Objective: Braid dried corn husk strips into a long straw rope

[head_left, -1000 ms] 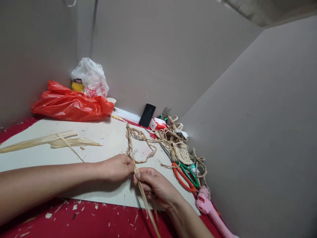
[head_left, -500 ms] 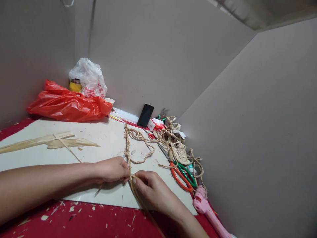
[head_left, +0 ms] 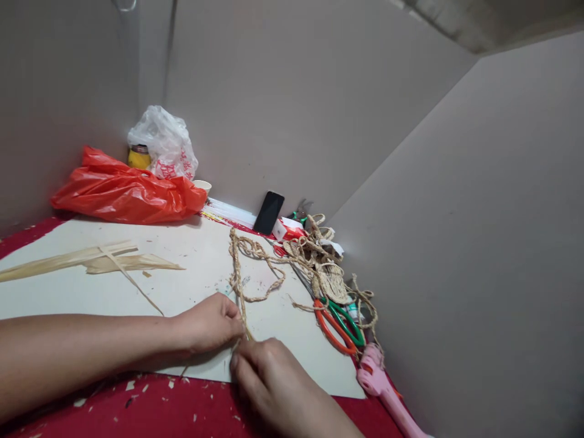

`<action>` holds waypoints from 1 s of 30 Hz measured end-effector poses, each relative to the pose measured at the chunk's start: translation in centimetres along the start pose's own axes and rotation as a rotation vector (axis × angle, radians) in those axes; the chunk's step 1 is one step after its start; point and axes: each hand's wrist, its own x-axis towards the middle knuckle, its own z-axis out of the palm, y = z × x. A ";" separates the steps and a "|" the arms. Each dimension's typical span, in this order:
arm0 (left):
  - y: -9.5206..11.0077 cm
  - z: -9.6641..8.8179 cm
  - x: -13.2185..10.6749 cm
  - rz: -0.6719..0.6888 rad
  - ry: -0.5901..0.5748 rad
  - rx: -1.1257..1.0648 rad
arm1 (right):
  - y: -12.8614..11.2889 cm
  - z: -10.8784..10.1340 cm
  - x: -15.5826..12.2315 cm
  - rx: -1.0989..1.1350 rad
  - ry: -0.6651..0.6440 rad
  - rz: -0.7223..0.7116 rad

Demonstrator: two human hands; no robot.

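Observation:
A braided straw rope (head_left: 238, 267) runs from a tangle at the back down the white board (head_left: 191, 255) to my hands. My left hand (head_left: 210, 324) is closed, pinching the rope's near end on the board. Touching it from the right, my right hand (head_left: 270, 382) is also closed on the loose straw strands at that end; its fingertips are turned away from me. The strands between the two hands are mostly hidden.
Flat straw leaves (head_left: 86, 260) lie at left. Red bag (head_left: 123, 191), white bag (head_left: 164, 143) and phone (head_left: 269, 212) stand against the back wall. Woven straw pieces (head_left: 329, 277), orange and green scissors (head_left: 340, 322) and a pink glue gun (head_left: 383, 389) line the right wall. Red cloth (head_left: 137, 407) bears straw scraps.
Both hands have slid toward me along the rope. My right hand rolled over the strands, so the long loose straw that trailed below it no longer shows.

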 end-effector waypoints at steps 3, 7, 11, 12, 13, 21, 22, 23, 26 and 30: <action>0.1 -0.2 -0.1 0.018 -0.023 -0.055 | 0.1 -1.6 -0.6 0.095 -0.100 -0.037; 0.5 -0.6 0.0 0.006 -0.064 -0.084 | 1.6 -3.0 0.5 0.268 0.308 0.031; 0.9 -0.9 0.0 0.070 -0.188 -0.193 | 3.0 -2.2 2.4 0.484 0.168 -0.030; 1.0 -1.0 0.0 0.075 -0.215 -0.195 | 3.2 -1.8 2.7 0.554 0.058 -0.022; 1.0 -1.1 0.1 0.073 -0.228 -0.170 | 3.4 -1.5 3.0 0.609 -0.029 -0.001; 1.6 -2.7 0.1 0.215 -0.159 0.521 | 4.1 -0.6 3.9 0.942 -0.147 0.165; 1.9 -2.7 -0.1 0.234 -0.134 0.611 | 4.0 -0.3 3.9 0.975 -0.114 0.195; 2.2 -2.8 -0.3 0.247 -0.105 0.695 | 3.9 -0.1 3.9 0.992 -0.075 0.226; 3.3 -2.5 -1.4 0.264 -0.030 0.918 | 3.5 0.6 3.8 1.018 0.019 0.273; 4.2 -1.6 -2.9 0.264 -0.028 1.159 | 3.0 1.4 3.6 1.118 0.060 0.263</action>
